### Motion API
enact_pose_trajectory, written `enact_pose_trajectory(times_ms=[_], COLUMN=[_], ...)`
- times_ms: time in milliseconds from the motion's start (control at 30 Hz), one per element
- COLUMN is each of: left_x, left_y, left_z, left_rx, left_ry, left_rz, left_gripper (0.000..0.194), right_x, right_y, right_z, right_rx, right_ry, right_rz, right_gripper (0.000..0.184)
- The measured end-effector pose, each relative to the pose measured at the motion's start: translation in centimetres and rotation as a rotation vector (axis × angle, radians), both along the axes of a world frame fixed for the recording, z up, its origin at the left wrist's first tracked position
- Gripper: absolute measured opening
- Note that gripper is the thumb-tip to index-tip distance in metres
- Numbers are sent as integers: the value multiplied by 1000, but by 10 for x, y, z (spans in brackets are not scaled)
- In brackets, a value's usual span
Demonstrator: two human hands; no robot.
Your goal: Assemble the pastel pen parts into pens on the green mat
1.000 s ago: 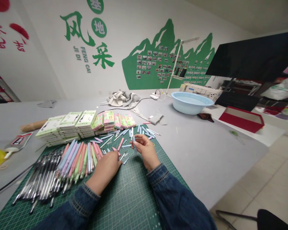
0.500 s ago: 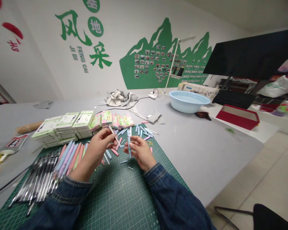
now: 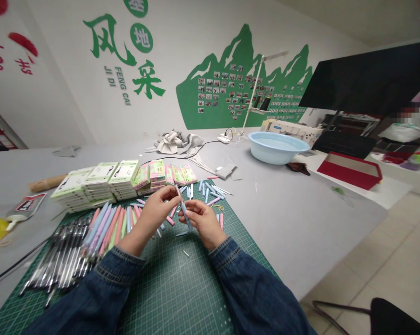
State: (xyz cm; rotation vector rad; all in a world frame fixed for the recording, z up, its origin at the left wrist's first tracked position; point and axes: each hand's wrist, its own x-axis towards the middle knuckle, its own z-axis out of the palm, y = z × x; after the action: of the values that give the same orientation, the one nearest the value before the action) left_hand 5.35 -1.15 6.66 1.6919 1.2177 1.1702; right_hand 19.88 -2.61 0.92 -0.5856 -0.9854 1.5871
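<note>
My right hand [image 3: 206, 222] grips a light-blue pen barrel [image 3: 186, 215], tilted over the green cutting mat [image 3: 175, 288]. My left hand [image 3: 161, 205] pinches a thin pale pen refill [image 3: 177, 190] at the barrel's upper end. The two parts line up; whether the refill sits inside the barrel is hard to make out. Beside my left forearm lies a row of pastel pens [image 3: 108, 228], and left of it a row of clear pens with black parts [image 3: 56, 260]. Loose blue pen parts [image 3: 210, 190] are scattered beyond my right hand. A small white piece [image 3: 186, 253] lies on the mat.
Stacked white-green boxes [image 3: 100, 179] and pink-green boxes [image 3: 157, 171] stand behind the pens. A glue tube [image 3: 26, 207] lies at the left. Farther back are crumpled cloth [image 3: 175, 142], a blue basin [image 3: 278, 151] and a red box [image 3: 349, 171].
My left hand has moved right, bringing the refill to the top of the blue barrel. My right hand has tilted the barrel, which was nearly upright. The view has shifted slightly.
</note>
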Motion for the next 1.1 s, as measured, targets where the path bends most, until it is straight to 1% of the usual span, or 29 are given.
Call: enact_pose_trajectory(times_ms=[100, 167, 233, 300, 400, 467, 600, 733, 833, 900, 933, 967, 1000, 1033, 1100], left_x=[1, 1, 1, 2, 3, 4, 3, 1, -3, -8, -11, -15, -20, -25, -35], left_y=[-2, -2, 0, 1, 0, -2, -3, -4, -6, -7, -7, -7, -6, -4, -1], left_z=[1, 2, 2, 2, 1, 1, 0, 0, 6, 12, 14, 15, 15, 13, 2], left_rx=[-101, -136, -126, -84, -47, -74, -111, -142, -185, -203, -196, -172, -130, -77, -20], left_ry=[4, -32, -58, -61, -81, -121, -149, -187, -201, -212, -209, -181, -113, 1, 324], left_rz=[-51, -36, 19, 72, 99, 86, 40, 14, -13, -48, -45, -16, 32, 87, 162], left_gripper=[19, 26, 31, 31, 31, 30, 29, 30, 31, 38, 42, 43, 42, 38, 23], right_x=[0, 0, -1, -2, -4, -6, -8, -11, -13, -12, -11, -8, -5, -2, 4], right_y=[1, 0, -1, -2, -3, -5, -7, -6, -6, -6, -7, -7, -7, -6, -5], right_z=[0, 0, 1, 2, 2, 2, 3, 2, 2, 4, 5, 6, 8, 9, 12], right_rx=[-11, -12, -11, -16, -34, -45, -61, -21, 21, 24, 16, 5, -7, -13, -15], right_ry=[3, 7, 2, -4, 7, 30, 67, 78, 83, 84, 84, 85, 84, 78, 56], right_rz=[1, 8, 19, 13, -26, -33, 9, 48, 114, 128, 121, 105, 84, 66, 21], right_gripper=[27, 28, 28, 29, 28, 28, 28, 25, 26, 25, 24, 23, 23, 23, 22])
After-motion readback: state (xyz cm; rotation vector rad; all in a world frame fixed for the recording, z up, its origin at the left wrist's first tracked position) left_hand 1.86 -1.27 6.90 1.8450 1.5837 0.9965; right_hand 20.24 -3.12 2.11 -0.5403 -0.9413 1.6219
